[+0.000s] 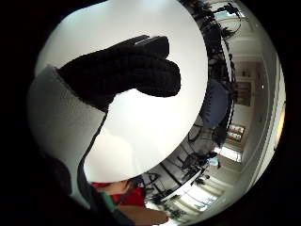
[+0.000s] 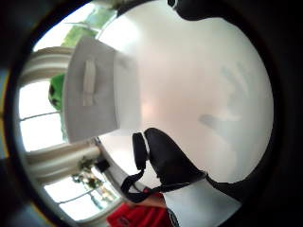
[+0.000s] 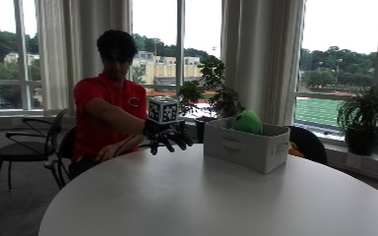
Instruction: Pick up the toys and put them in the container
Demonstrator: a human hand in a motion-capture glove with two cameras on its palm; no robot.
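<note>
Now: green toy in the container

Hovering above the white round tabletop (image 3: 195,196), gloved right hand (image 3: 169,137) with fingers loosely spread, holding nothing. Sitting near it, grey fabric container (image 3: 244,145) with a side handle, showing a bright green plush toy (image 3: 248,122) poking above its rim.

The gloved hand (image 3: 168,138) hangs above the table (image 3: 195,196), near the edge where the person sits — nothing lies under it but bare tabletop. Just beside the hand, toward the windows, stands the container (image 3: 244,146) on the table, apart from the fingers (image 3: 176,141). A toy (image 3: 247,122) sits inside the container, poking above its rim. Beyond the container — off the table — a potted plant (image 3: 210,93) stands by the window.
</note>
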